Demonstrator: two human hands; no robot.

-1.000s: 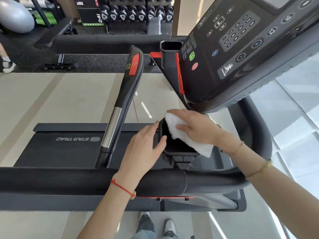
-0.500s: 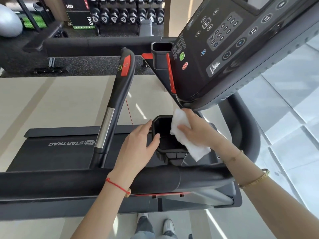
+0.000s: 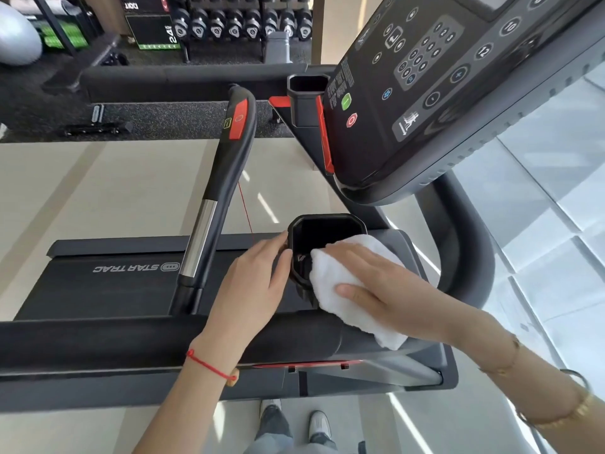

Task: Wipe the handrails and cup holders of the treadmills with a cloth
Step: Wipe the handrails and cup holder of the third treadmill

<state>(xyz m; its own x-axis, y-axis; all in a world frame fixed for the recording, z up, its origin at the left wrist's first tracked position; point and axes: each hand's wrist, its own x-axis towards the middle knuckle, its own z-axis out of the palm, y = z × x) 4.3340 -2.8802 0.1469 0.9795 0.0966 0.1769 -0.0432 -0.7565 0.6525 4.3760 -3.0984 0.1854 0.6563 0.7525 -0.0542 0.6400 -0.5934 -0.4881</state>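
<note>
A black cup holder (image 3: 327, 222) sits below the treadmill console, its dark inside showing. My right hand (image 3: 379, 283) presses a white cloth (image 3: 330, 283) against the holder's near right rim, fingers spread over the cloth and thumb underneath. My left hand (image 3: 252, 283) rests against the holder's left wall, thumb at the rim. A thick black side handrail (image 3: 82, 342) runs across the near view under both wrists. A second cup holder (image 3: 307, 85) sits at the far side of the console.
The console (image 3: 425, 93) with its buttons overhangs at upper right. A centre bar (image 3: 226, 178) with red button and chrome section rises left of the holder. The running belt (image 3: 98, 283) lies below. Dumbbell rack (image 3: 235, 24) and grey ball (image 3: 16, 34) stand far back.
My right hand has slid the cloth from the holder's far right rim down to its near right edge. My left hand stays on the holder's left side.
</note>
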